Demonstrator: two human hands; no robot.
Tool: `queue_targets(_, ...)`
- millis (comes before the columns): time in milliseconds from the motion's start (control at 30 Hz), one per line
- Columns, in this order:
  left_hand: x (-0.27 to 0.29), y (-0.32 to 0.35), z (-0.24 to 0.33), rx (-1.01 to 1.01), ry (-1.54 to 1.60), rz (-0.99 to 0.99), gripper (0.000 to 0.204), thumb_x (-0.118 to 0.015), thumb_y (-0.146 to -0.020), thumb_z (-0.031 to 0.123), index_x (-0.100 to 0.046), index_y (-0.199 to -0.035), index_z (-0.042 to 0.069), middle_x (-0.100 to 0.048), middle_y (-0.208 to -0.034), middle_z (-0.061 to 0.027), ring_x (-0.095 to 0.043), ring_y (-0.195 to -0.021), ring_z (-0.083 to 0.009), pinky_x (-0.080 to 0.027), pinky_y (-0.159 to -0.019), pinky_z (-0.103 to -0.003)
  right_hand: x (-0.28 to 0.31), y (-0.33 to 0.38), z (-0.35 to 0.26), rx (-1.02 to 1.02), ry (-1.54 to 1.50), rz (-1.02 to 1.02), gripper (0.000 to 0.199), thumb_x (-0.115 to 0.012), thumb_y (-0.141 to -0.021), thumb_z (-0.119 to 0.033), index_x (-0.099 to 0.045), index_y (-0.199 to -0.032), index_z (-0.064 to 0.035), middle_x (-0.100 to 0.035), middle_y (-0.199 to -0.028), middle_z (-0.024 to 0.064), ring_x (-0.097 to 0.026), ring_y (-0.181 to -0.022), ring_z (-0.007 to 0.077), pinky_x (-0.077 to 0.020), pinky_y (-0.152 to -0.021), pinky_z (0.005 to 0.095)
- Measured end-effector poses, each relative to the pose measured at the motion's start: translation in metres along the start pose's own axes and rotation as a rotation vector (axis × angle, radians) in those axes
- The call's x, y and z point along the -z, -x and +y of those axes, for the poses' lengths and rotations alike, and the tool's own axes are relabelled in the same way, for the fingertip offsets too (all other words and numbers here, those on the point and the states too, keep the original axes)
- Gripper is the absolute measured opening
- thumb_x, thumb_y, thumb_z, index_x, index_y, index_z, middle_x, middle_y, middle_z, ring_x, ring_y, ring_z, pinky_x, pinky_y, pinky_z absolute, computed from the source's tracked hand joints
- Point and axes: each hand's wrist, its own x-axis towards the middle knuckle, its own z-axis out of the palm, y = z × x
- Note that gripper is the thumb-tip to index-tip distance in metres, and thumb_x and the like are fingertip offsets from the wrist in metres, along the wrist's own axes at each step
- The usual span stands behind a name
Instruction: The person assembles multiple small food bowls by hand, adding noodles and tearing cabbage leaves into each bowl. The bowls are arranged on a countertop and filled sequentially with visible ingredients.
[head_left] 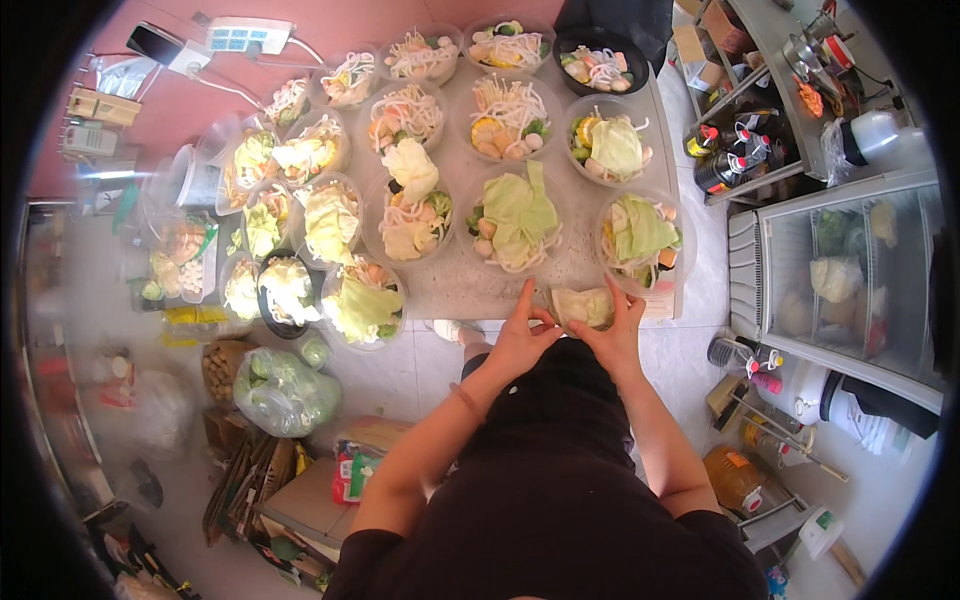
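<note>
Cabbage leaf [583, 305] sits between left hand [517, 340] and right hand [617, 335] at the table [470, 290] edge; filled bowls [515, 215] lie beyond; bagged greens [285, 390] lower left; glass-fronted cabinet [850, 270] right.

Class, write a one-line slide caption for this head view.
Both hands, left hand and right hand, hold a cabbage leaf at the table edge, beside many filled bowls.

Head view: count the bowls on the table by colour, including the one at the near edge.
Clear bowls: 17, though the crowded left side is hard to separate
Black bowls: 2
Total: 19
</note>
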Motion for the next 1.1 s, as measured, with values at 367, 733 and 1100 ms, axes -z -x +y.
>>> queue_targets(367, 0.016, 0.035, 0.075, -0.566, -0.518, 0.149, 0.061, -0.085, -0.065, 0.006, -0.056, -0.118, 0.007, -0.049, -0.119, -0.0123, -0.058, -0.102, -0.0305, -0.052, -0.087, -0.035, 0.010, 0.015, -0.034, 0.122, -0.620, -0.109, 0.067, -0.088, -0.062, -0.008, -0.051, -0.118, -0.0114, -0.028, -0.145, 0.0152, -0.037, -0.130, 0.0290, -0.0424, -0.100, 0.0404)
queue_targets(733, 0.027, 0.101, 0.086, -0.817, -0.846, 0.612, 0.045, -0.085, -0.062, 0.007, -0.051, -0.091, 0.005, -0.054, -0.096, -0.0109, -0.056, -0.082, -0.0249, -0.046, -0.063, -0.034, 0.000, 0.020, -0.085, 0.390, -0.551, -0.200, 0.070, -0.088, -0.060, -0.006, -0.050, -0.118, -0.0101, -0.028, -0.144, 0.0144, -0.039, -0.126, 0.0250, -0.0394, -0.100, 0.0365)
queue_targets(1100, 0.073, 0.273, 0.005, -0.721, 0.746, 1.092, 0.014, -0.068, -0.086, 0.001, -0.062, -0.098, 0.005, -0.066, -0.092, -0.0019, -0.063, -0.083, -0.0118, -0.054, -0.074, -0.032, -0.075, 0.079, -0.187, -0.335, -1.208, -0.721, 0.052, -0.067, -0.084, 0.000, -0.041, -0.128, -0.0083, -0.050, -0.125, 0.0086, -0.053, -0.116, 0.0217, -0.0451, -0.100, 0.0372)
